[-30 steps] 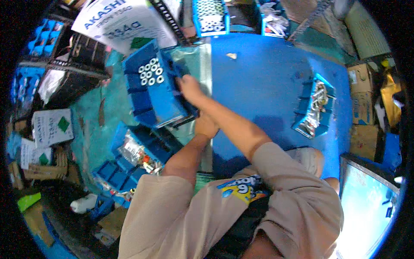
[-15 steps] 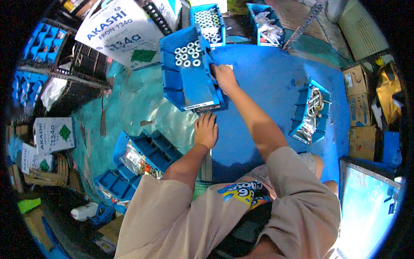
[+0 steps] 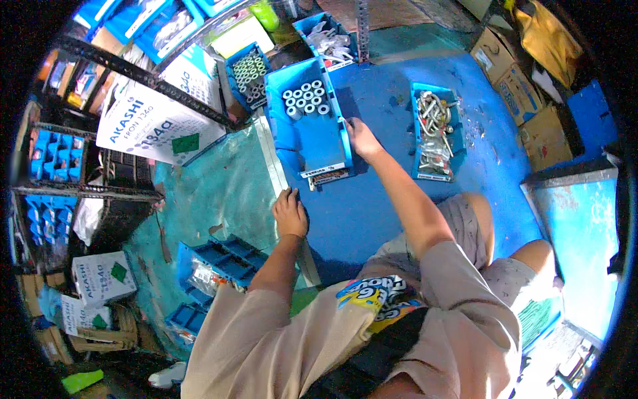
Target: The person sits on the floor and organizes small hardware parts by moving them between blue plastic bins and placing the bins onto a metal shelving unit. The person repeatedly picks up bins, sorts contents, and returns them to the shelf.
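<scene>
My right hand grips the right side wall of a blue plastic bin. White hollow cylinders stand grouped at the bin's far end, and its near half has a bare bottom. Beneath its front edge shows part of a second bin with small reddish pieces; the rest of that one is hidden. My left hand lies on the floor beside the pale strip, fingers outstretched, holding nothing, just short of the bin's front left corner.
A blue bin of bent metal parts lies to the right. Bins of ringed pieces and plastic-wrapped parts stand at the back. More blue bins sit left of my left arm. Printed cartons and a metal rack line the left.
The view has turned. The held bin has moved right, nearer the bin of metal parts, off the teal surface onto the blue. My left hand is now farther from the bin's front edge.
</scene>
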